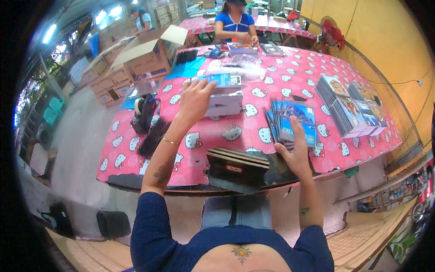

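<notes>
Two bare hands at booklets on a pink cloth-covered table

The left hand [198, 96] is loosely curved, palm down, with its fingers over the left end of a stack of blue-topped booklets [225, 103]; whether it grips any of them cannot be told. The right hand [297, 155] is held open, thumb spread away from the fingers, at the lower edge of a fanned pile of booklets [297, 119] with blue picture covers; it has no clear hold on them.

Between the hands and nearer the body, a black zippered pouch [236, 168] sits at the table edge. Left of the left hand are a black tape dispenser [143, 117] and, closer to the body, a bundle of thin black strips [154, 137]. Right of the right hand stand neat stacks of booklets [346, 109]. Beyond the left hand lie a clear plastic bag [242, 68] and, farther left, an open cardboard box [147, 59]. Farthest out, across the pink tablecloth [213, 130] with white cat faces, a co-worker in blue [234, 28] handles more booklets.
</notes>
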Demonstrator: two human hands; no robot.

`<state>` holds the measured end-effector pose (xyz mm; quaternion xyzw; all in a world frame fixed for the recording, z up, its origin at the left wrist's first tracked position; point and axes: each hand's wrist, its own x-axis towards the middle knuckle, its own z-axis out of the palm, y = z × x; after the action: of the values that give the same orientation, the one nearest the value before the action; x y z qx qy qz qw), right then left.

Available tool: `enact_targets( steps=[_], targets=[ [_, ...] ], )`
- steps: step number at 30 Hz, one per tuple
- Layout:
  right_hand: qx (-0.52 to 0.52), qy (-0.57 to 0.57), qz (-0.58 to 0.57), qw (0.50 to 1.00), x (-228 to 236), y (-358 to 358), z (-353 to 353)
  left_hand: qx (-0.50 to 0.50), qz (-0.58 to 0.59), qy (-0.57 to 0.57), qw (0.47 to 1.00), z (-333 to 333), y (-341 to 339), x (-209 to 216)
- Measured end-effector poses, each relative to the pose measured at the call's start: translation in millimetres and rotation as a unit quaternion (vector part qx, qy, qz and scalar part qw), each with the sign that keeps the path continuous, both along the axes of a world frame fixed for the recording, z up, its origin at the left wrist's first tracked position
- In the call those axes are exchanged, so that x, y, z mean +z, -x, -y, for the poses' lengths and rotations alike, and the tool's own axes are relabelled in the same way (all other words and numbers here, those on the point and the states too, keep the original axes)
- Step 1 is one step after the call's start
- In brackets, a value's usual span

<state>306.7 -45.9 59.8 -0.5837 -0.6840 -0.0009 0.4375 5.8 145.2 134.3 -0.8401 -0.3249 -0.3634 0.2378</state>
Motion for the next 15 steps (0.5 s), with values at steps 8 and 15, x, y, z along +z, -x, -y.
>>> enact_targets(
  steps=[8, 15],
  targets=[
    [0.109, 0.062, -0.379, 0.917, -43, 42, 46, -0.291, -0.061, 0.159, 0.942, 124, -40, 31],
    [0.107, 0.08, -0.362, 0.922, -73, 49, 43, -0.271, -0.102, 0.125, 0.949, 136, -47, 47]
  ],
)
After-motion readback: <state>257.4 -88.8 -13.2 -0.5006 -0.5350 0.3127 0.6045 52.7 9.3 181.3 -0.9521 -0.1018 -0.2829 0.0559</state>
